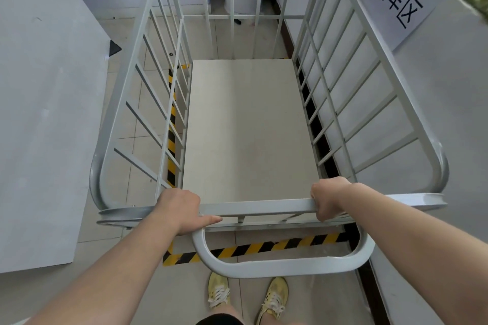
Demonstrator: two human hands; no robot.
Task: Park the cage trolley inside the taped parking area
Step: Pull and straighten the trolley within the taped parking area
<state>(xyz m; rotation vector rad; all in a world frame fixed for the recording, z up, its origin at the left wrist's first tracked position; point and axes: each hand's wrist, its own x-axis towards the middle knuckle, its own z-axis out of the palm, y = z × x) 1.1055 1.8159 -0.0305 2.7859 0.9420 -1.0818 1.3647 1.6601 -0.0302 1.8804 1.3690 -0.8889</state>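
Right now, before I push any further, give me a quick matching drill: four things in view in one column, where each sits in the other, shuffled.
Things:
1. left hand
2. striped floor tape
3. paper sign
4. yellow shoes

Places:
A. on the wall to the right of the trolley
B. on the tiles below the looped handle
C. on the floor behind the trolley
D. gripping the top rear rail

Pairs: 1-D, 2-B, 3-A, 4-C

Person, head view: both forearms bare, no sleeves, left hand [179,208] and right hand [330,199] ungloved. Footwear: pale yellow lace-up shoes [219,291], bottom centre. Dark shorts hem [219,319] at bottom edge.
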